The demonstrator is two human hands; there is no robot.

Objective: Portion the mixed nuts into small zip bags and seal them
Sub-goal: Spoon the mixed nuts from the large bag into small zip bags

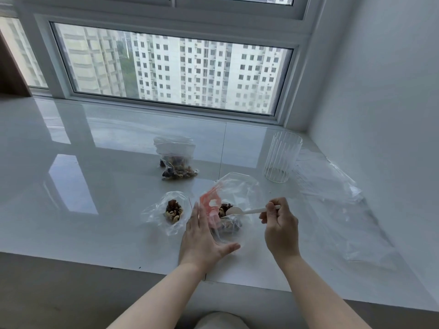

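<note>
Nearest the camera, the person's left hand [202,236] is lying flat and straight-fingered against the side of the large red-printed bag [225,207], steadying it without gripping. The right hand [279,226] is pinching the handle of a white plastic spoon [247,211], its bowl sitting in the bag's mouth over the mixed nuts [228,220]. That bag is resting on the glossy white sill [95,186], between the two hands.

The film is looking thin, limp and crinkled, so it is likely weighing almost nothing and collapsing unless propped. The sensible hold seems to be at the rim of the opening, where the plastic can be kept spread. The nuts are loose, hard pieces that probably roll off a shallow spoon, and the sill is looking slick enough to let them skate away.

Just left of the left hand, a small zip bag [169,213] is lying open with a small heap of pale and dark nuts inside. Farther back, a filled zip bag [177,160] is slumping on its contents; whether its strip is pressed closed cannot be told. To the right, a ribbed clear glass [281,160] is standing upright, with a sheet of clear plastic [344,210] spreading beside it.
</note>
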